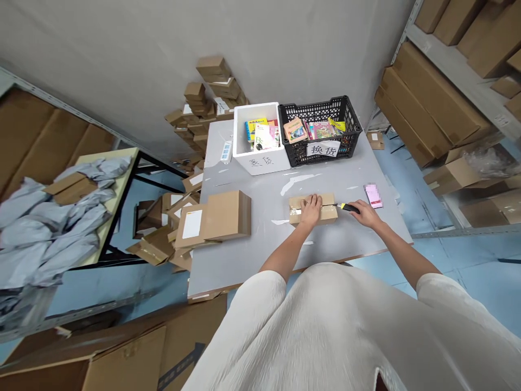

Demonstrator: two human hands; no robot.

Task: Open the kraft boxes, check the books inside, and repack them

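While the left hand [311, 209] lies across its top, one small taped carton [328, 216] sits on the grey table [260, 266], right of middle, toward the near edge. Left hand: fingers bent over the carton, steadying it; whether they truly grip, I cannot tell. Right hand [363, 212]: closed round the handle of a black-and-yellow utility knife [348, 207], blade at the carton's right end, in line with the top seam. Step in hand, by my judgement: slitting the tape. Next move calls for a shallow draw along the seam, left fingers kept off the blade's line.

Edges and room: bare tabletop leftward, as far as the larger brown box [228, 217]; bare strip behind, up to the white foam box [246, 162] and black crate [301, 157]; narrower strip in front, before the table's edge. Tightest side: rightward, one pink item [373, 195] just beyond the right hand.
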